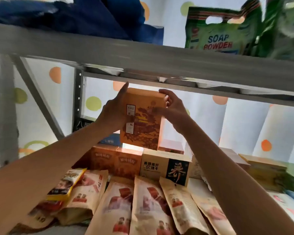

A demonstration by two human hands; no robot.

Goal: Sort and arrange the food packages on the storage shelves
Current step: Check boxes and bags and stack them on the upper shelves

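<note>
I hold an orange box [143, 119] with a dark red print and white label strips upright, above a row of boxes at the back of the shelf. My left hand [115, 111] grips its left side, fingers running up the edge. My right hand [172, 106] grips its top right corner and right side. Below it stand two brown boxes [116, 161] and a cream box with a dark panel [165, 167]. Several kraft-paper pouches [146, 206] lie in a row at the front of the shelf.
The grey metal beam of the upper shelf [143, 55] runs close above the box. On it sit a green soap powder bag [215, 31] and blue cloth [66, 16]. Yellowish boxes [263, 170] stand at the right. A dotted curtain [244, 126] hangs behind.
</note>
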